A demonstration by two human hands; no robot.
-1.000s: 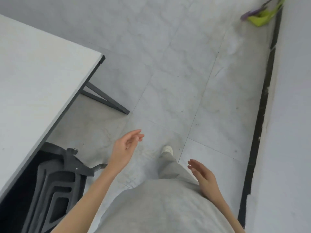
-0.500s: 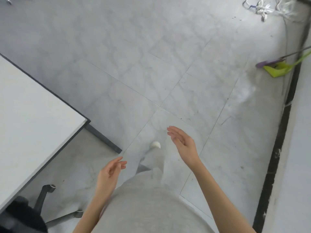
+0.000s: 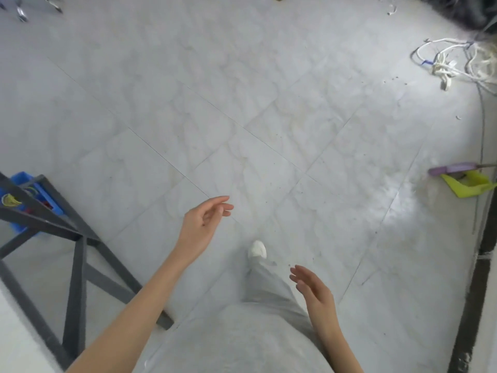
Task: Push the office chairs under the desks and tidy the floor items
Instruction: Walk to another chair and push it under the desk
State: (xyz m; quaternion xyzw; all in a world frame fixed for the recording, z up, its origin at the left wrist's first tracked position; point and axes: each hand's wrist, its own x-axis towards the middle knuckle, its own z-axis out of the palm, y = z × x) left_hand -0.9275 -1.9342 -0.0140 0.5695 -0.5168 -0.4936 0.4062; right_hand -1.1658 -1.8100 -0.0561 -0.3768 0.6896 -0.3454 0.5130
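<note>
I see the desk frame (image 3: 78, 265), left of my left hand (image 3: 200, 227), cut off by the left edge. Behind it a blue bin (image 3: 22, 181) is mostly hidden, contents unreadable. Far beyond my right hand (image 3: 316, 292), a yellow-green dustpan (image 3: 468, 185) and white cables (image 3: 451, 63) run off frame.

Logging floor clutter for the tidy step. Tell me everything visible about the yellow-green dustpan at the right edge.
The dustpan is bright yellow-green, plastic by its look, lying on the tiled floor at the far right beside the dark baseboard. Its open mouth faces left. A purple broom head rests along its upper edge, touching it. Its right side is cut off by the frame. Neither hand is near it.
</note>
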